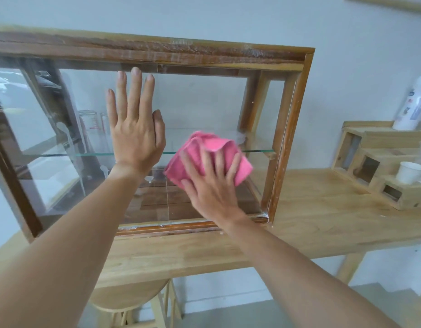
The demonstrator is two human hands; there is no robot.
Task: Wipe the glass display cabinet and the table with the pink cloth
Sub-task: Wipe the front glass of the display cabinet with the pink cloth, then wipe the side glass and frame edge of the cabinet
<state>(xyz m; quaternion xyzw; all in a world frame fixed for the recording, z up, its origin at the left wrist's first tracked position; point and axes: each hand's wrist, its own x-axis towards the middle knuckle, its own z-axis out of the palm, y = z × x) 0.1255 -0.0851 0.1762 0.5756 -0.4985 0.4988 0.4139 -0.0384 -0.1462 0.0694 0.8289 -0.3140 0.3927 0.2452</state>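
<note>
A glass display cabinet [290,129] with a dark and light wooden frame stands on a light wooden table [311,223]. My left hand [135,129] lies flat and open against the front glass, fingers spread and pointing up. My right hand [212,183] presses the crumpled pink cloth [209,152] against the glass, right of centre, near the level of the inner glass shelf. The cloth sticks out above and to the right of my fingers. Inside the cabinet, clear measuring cups and white plastic spoons show through the glass on the left.
A stepped wooden organiser [375,169] sits at the table's right end, with a white paper cup [409,172] on it and a white bottle [415,105] behind. A round wooden stool [129,297] stands under the table. A pale wall is behind.
</note>
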